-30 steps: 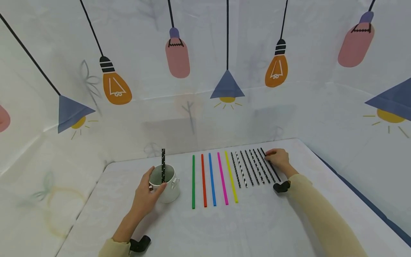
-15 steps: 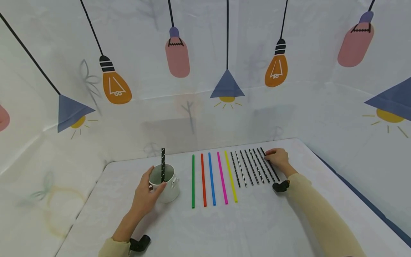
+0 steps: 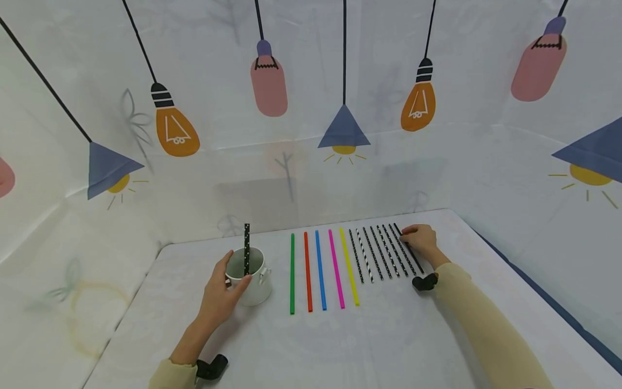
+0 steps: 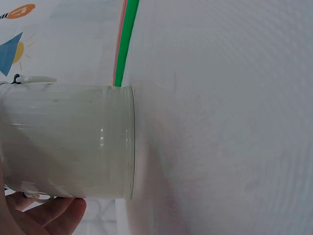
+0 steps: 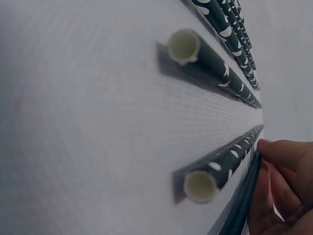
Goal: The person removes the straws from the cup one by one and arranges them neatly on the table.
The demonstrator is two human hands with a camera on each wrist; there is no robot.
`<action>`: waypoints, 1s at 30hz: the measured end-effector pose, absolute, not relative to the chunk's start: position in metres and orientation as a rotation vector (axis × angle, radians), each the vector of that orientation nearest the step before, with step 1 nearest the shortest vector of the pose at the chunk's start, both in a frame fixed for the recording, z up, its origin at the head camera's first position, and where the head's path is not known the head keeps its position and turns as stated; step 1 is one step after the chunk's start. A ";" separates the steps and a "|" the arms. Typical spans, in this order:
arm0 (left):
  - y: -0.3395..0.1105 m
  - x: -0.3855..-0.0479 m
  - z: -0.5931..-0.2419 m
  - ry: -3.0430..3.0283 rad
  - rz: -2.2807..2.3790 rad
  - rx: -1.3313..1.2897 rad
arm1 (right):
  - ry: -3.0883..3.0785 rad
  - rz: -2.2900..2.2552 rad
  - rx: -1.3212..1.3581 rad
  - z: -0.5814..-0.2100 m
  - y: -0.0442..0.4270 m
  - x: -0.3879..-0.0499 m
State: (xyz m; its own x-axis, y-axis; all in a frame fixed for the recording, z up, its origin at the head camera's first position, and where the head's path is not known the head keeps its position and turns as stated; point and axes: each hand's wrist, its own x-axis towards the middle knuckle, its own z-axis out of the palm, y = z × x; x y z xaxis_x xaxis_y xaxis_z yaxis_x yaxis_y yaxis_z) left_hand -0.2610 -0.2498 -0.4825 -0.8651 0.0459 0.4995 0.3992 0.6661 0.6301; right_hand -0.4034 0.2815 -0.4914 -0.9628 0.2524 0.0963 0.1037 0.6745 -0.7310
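Note:
My left hand (image 3: 221, 297) grips a small white bucket (image 3: 257, 294) on the left part of the table, fingers curled round its side. A black straw with white dots (image 3: 247, 248) stands upright inside it. In the left wrist view the bucket (image 4: 68, 142) shows side-on, with some fingertips (image 4: 68, 215) against its wall. At the far right of the row, my right hand (image 3: 421, 240) pinches the last black straw (image 3: 414, 256), which lies on the table. The right wrist view shows thumb and fingers of the right hand (image 5: 286, 188) at this dark straw (image 5: 243, 203).
Left of the right hand lie several black straws with white patterns (image 3: 384, 254). Beyond them are yellow (image 3: 350, 267), pink (image 3: 337, 270), blue (image 3: 321, 273), red (image 3: 308, 273) and green (image 3: 292, 275) straws. A white cloth wall with printed lamps rises behind the white table (image 3: 330, 351).

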 end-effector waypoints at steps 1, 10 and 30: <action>-0.250 -0.261 -0.483 -2.436 -1.070 -0.347 | -2.698 1.161 -0.293 -0.492 0.282 -0.404; -0.250 -0.262 -0.485 -2.433 -1.057 -0.355 | -2.697 1.193 -0.308 -0.494 0.282 -0.405; -0.250 -0.262 -0.482 -2.434 -1.061 -0.358 | -2.654 1.255 -0.343 -0.496 0.285 -0.408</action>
